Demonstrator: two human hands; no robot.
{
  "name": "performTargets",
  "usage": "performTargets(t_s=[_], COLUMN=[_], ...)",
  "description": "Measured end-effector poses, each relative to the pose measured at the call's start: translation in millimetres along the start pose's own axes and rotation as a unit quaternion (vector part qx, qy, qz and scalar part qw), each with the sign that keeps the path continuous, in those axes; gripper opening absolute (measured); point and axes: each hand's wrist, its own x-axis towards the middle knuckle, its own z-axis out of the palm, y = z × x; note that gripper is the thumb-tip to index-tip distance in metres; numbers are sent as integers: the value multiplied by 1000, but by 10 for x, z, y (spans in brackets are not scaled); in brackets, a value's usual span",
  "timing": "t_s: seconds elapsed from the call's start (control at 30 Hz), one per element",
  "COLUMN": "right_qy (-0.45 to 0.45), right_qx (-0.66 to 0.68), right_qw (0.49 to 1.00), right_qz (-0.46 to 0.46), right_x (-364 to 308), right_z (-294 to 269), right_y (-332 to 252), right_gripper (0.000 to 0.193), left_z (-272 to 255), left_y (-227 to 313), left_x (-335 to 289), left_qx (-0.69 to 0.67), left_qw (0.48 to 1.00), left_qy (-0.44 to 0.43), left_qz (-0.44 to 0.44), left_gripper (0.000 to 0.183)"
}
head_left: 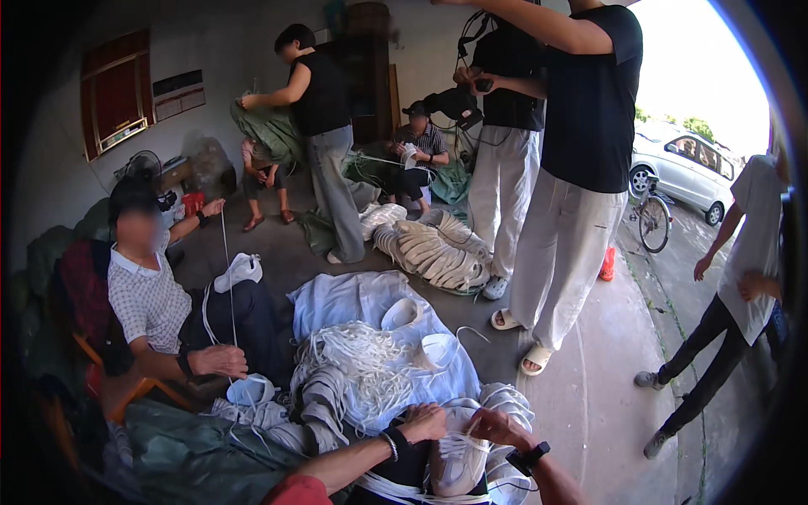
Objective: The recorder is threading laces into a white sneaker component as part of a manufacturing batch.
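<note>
A white shoe (459, 463) with white laces (461, 443) across its front rests upright on my lap at the bottom of the view. My left hand (423, 422) is closed at its upper left edge, pinching a lace; the fingertips are partly hidden. On the other side, my right hand (502, 427) is closed on a lace at the shoe's upper right. More loose white laces (404, 488) lie across my lap. Just beyond my hands, a tangled heap of white laces (358, 370) lies on a pale cloth (337, 295).
Stacked grey shoe uppers (324, 404) and white ones (509, 404) flank my hands. At left a seated person (139, 286) pulls a lace taut. Several people stand or sit beyond, near a pile of shoe uppers (438, 248). Green sacking (185, 446) lies lower left.
</note>
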Motion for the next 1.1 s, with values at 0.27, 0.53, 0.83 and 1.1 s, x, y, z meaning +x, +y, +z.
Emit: performTargets(t_s=[0.27, 0.53, 0.83, 1.1], right_qy=[15, 9, 65, 87], right_qx=[28, 29, -56, 124], right_qw=[999, 996, 996, 986], right_qz=[-33, -83, -14, -68], right_x=[22, -10, -19, -38], right_z=[30, -70, 8, 158], right_y=[91, 11, -27, 212], right_gripper=[21, 23, 16, 16], left_z=[-71, -297, -53, 135], left_y=[237, 961, 772, 409], left_x=[-89, -309, -407, -65], left_qx=[4, -184, -348, -332], left_qw=[999, 933, 931, 932], left_qy=[-29, 151, 33, 149], left_qz=[-44, 271, 103, 9], left_gripper=[29, 19, 14, 6])
